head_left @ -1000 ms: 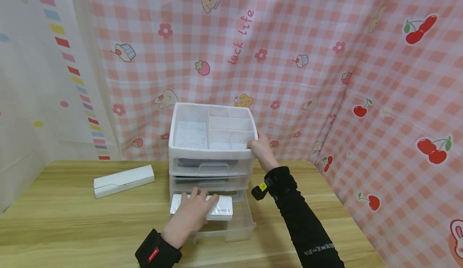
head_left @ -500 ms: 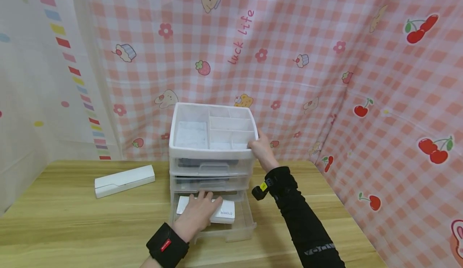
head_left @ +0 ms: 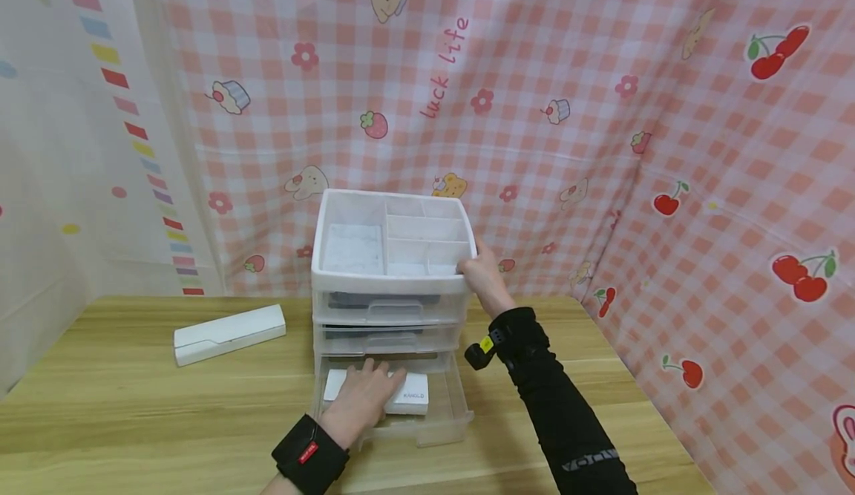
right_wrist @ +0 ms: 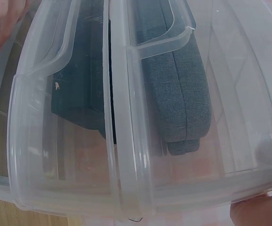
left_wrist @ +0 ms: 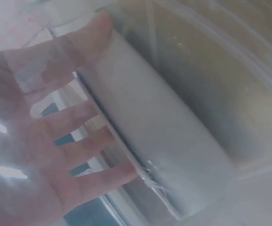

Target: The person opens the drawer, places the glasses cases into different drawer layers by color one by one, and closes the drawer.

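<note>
A white plastic drawer organizer (head_left: 387,284) stands on the table with its bottom drawer (head_left: 444,432) pulled out. My left hand (head_left: 364,398) reaches into that drawer and holds a long white box (head_left: 414,387) with small dark lettering. In the left wrist view, seen through clear plastic, the thumb lies at one end of the box (left_wrist: 150,108) and the fingertips along its edge. My right hand (head_left: 484,280) grips the organizer's top rim at the right side. Upper drawers are pushed in; the right wrist view shows a grey fabric case (right_wrist: 185,94) and a dark teal object (right_wrist: 77,94) inside.
Left of the organizer, another long white box (head_left: 230,334) lies on the wooden table (head_left: 133,413). The organizer's divided top tray (head_left: 354,246) is uncovered. Pink checked cloth (head_left: 267,146) hangs behind and at the right.
My left hand has lowered the white box into the open bottom drawer, shifting it slightly right, then settling it lower. The right hand stays on the organizer's rim.
</note>
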A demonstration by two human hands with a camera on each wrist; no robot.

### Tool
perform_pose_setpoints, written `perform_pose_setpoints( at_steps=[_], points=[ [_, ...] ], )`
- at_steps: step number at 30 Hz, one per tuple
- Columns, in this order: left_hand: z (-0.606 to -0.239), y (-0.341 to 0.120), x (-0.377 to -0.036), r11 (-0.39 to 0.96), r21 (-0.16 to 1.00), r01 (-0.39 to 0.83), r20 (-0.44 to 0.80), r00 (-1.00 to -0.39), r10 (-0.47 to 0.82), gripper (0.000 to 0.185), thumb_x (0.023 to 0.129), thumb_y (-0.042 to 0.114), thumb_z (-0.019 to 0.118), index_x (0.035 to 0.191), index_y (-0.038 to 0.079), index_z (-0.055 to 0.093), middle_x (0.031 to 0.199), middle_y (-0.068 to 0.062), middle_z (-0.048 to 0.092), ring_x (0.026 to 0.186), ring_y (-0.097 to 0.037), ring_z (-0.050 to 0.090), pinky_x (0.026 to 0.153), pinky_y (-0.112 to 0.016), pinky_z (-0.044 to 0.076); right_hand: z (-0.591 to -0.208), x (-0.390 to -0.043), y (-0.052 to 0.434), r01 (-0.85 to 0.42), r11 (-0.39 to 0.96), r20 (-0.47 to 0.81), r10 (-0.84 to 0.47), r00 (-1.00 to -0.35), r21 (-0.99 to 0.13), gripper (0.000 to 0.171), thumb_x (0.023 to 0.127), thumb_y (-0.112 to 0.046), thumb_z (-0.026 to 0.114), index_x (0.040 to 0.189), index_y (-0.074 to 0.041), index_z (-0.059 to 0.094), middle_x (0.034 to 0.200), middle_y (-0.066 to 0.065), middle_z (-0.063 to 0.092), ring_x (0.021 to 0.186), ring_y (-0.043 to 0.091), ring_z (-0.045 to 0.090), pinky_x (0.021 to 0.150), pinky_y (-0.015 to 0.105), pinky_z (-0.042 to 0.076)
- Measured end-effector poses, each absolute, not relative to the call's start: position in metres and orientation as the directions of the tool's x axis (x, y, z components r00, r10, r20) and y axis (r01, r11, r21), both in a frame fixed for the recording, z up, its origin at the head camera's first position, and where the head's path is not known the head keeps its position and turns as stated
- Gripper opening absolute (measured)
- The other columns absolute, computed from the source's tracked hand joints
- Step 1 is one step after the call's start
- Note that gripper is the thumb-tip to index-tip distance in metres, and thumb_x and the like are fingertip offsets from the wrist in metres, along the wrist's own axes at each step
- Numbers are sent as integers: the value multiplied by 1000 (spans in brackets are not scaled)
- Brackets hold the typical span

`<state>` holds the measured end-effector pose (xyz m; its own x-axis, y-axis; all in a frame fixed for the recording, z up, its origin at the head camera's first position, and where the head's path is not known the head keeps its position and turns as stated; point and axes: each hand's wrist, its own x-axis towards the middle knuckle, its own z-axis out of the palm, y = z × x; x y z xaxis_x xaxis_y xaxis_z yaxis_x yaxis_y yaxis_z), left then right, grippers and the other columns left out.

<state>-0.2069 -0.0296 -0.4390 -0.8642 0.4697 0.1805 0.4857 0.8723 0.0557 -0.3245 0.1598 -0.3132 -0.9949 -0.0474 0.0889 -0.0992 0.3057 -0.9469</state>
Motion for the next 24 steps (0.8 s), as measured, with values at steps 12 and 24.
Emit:
perform_pose_setpoints(
  at_steps=[12,24],
  points=[
    [-447,-31,-214,845,-20,534,368,-782,503,47,64,-11,71,105,10,62,100,-9,66,89,-27,64,74,-45,54,-312,-324,159,-102,299,93,-43,-995,-949,72,76,7,43,145,-13,34,141,12,45,122,31,44,107,55,35],
    [-452,-29,-225,896,-81,436,554,-728,404,28,60,-7,75,72,10,57,62,-4,59,54,-22,59,42,-32,43,-312,-325,160,-96,301,86,-49,-995,-949,73,77,7,44,147,-14,33,143,13,44,122,32,43,107,56,34]
  ],
)
